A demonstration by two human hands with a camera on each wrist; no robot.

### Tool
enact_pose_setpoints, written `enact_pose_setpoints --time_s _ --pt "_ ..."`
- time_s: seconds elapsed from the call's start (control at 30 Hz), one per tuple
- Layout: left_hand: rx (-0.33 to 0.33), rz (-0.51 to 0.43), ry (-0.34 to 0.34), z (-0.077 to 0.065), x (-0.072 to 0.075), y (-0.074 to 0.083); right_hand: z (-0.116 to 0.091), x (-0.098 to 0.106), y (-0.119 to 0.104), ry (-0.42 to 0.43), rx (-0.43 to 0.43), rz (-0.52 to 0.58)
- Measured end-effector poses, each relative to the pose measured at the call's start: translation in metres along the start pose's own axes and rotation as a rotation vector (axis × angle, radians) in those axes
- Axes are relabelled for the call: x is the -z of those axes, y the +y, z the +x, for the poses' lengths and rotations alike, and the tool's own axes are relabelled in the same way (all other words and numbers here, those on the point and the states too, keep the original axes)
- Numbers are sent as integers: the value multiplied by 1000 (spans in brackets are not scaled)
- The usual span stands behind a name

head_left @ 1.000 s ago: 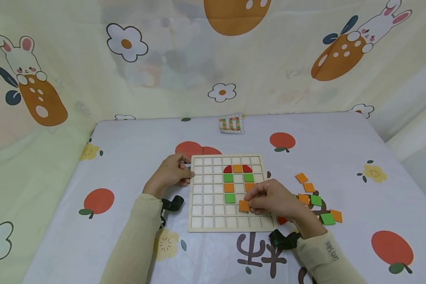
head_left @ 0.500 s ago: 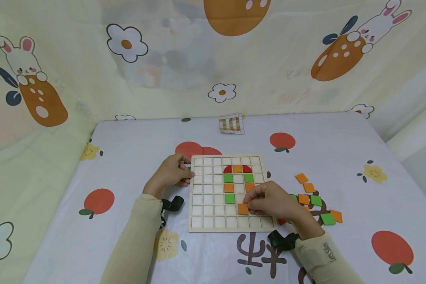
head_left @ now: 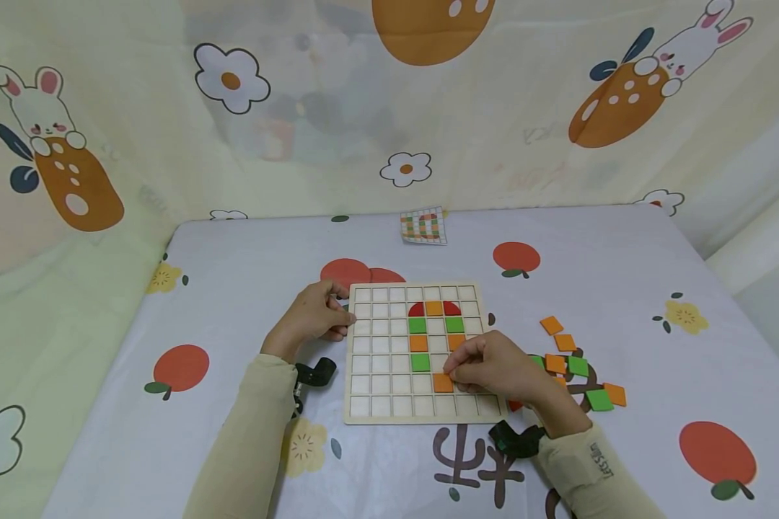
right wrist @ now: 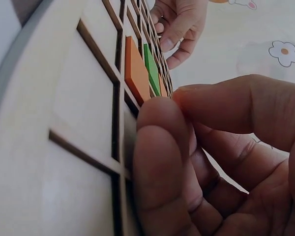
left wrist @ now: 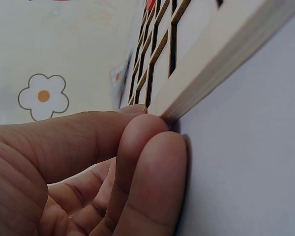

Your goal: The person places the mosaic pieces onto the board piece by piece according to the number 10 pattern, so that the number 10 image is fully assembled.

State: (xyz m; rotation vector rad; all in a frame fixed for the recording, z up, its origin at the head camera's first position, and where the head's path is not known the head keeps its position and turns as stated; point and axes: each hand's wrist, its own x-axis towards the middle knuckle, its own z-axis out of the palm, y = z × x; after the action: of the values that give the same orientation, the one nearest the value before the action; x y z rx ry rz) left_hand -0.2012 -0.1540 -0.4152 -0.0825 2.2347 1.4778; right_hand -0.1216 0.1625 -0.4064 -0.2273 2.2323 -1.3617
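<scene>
A wooden grid board [head_left: 370, 409] lies on the table. On its left edge the left hand [head_left: 311, 313] pinches the frame, thumb over the rim, as the left wrist view also shows. The right hand [head_left: 493, 364] holds an orange square tile [head_left: 443, 383] by its right side, over the lower middle cells. In the right wrist view that orange tile [right wrist: 136, 71] stands a little tilted in front of the fingertips. Two red quarter-round tiles [head_left: 416, 310], several green tiles [head_left: 417, 326] and orange tiles [head_left: 418, 343] sit in cells higher up.
Loose orange tiles [head_left: 552, 326] and green tiles [head_left: 599, 400] are scattered right of the board, and a red tile [head_left: 516, 405] shows partly below the right hand. A printed pattern card [head_left: 423, 226] lies at the table's back edge.
The right hand has shifted slightly to the left with the orange tile, which has moved a little left and down over the board. The left hand has stayed on the board's edge.
</scene>
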Motion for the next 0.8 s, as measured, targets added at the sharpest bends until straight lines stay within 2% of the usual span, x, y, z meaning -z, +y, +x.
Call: enact_pose_setpoints --time_s 0.2,0.3,0.47,0.63,0.8 --pt "2 2 0 1 0 0 -1 3 0 7 11 -5" --pt "-4 4 -1 1 0 0 -6 9 1 38 5 -10" --pt "-7 4 2 0 -1 0 -21 28 7 103 -49 -39" --pt "-1 9 2 1 -2 0 -40 40 20 129 -128 -78" --pt "-2 10 4 1 -2 -1 -56 41 32 153 -121 -154"
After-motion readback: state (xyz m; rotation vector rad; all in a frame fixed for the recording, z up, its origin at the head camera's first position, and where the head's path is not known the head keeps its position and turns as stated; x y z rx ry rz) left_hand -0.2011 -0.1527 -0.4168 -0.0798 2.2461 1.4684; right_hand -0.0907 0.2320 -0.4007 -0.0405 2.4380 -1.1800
